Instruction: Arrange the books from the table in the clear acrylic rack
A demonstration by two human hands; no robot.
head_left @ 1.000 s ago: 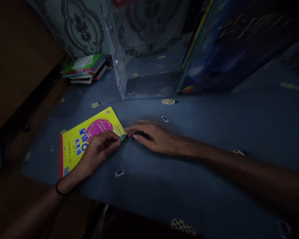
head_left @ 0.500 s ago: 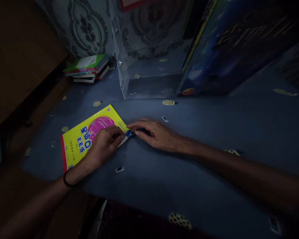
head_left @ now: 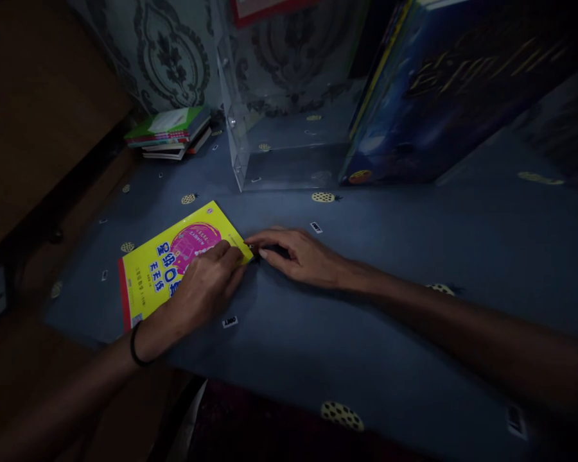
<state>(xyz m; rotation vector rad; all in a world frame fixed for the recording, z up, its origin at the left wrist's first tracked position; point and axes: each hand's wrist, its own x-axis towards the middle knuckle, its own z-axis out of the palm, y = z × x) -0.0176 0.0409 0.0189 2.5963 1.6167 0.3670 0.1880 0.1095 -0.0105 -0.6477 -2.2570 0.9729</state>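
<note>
The yellow book (head_left: 185, 247) lies flat on the table (head_left: 347, 321) under the left hand (head_left: 206, 285), its long axis slanting from the red-striped bottom edge, left of that hand, to the top edge beside the right hand's fingertips. The left hand's fingers curl at the near top corner, hiding whether they grip it, while the right hand (head_left: 303, 256) is loosely bent, thumb and index finger apart. Beyond the hands stand a clear rack (head_left: 234, 138) and, to its right, a dark blue book (head_left: 404, 135); a book stack (head_left: 168, 131) lies past the left hand, which blocks part of the cover.
</note>
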